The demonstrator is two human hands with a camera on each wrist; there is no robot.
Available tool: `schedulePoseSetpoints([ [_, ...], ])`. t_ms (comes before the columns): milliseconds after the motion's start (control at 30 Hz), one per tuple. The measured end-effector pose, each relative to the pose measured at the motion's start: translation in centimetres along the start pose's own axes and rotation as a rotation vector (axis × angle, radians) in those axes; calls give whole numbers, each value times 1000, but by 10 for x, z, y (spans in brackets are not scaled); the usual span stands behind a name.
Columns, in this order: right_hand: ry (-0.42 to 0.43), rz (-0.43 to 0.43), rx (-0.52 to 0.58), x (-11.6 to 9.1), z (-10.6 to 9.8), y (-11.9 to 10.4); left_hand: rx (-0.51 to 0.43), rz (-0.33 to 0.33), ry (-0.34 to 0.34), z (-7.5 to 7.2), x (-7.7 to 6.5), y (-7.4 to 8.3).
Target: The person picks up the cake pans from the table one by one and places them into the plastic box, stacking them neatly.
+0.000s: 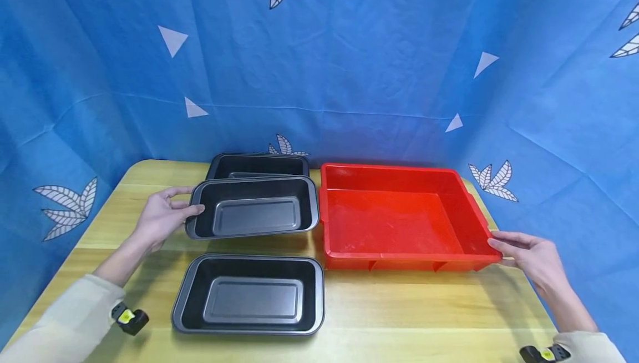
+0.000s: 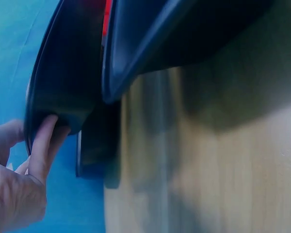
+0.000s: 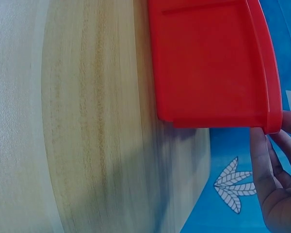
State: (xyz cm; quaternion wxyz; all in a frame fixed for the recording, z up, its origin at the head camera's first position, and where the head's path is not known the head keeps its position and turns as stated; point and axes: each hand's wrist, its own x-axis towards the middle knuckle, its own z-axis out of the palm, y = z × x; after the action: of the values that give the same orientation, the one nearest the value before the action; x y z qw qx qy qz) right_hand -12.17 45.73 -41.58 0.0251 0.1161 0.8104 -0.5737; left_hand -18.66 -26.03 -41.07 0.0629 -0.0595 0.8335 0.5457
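My left hand (image 1: pixel 162 214) pinches the left end of a dark metal loaf pan (image 1: pixel 257 215), thumb over the rim and fingers beneath. That pan is held above the table, partly overlapping a second loaf pan (image 1: pixel 257 164) behind it. Nearer to me, a third loaf pan (image 1: pixel 252 300) sits on the table. In the left wrist view the fingers (image 2: pixel 41 150) press the outer wall of the gripped pan. On the right, my right hand (image 1: pixel 536 257) holds the front right corner of a red plastic tray (image 1: pixel 391 221). Its thumb (image 3: pixel 262 160) shows at the tray's rim.
All of this is on a light wooden table (image 1: pixel 424 307) with rounded corners. A blue cloth (image 1: pixel 349 63) with leaf and triangle prints hangs behind and at both sides. The red tray stands just right of the pans.
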Motion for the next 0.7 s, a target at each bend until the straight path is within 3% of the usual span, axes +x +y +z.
schedulePoseSetpoints([
  [167, -5, 2, 25, 0, 1, 1, 25, 3, 12, -1, -5, 7],
  [433, -1, 15, -47, 2, 1, 1, -8, 8, 18, -1, -12, 23],
  [700, -5, 20, -74, 3, 2, 0, 20, 18, 25, -1, -10, 46],
])
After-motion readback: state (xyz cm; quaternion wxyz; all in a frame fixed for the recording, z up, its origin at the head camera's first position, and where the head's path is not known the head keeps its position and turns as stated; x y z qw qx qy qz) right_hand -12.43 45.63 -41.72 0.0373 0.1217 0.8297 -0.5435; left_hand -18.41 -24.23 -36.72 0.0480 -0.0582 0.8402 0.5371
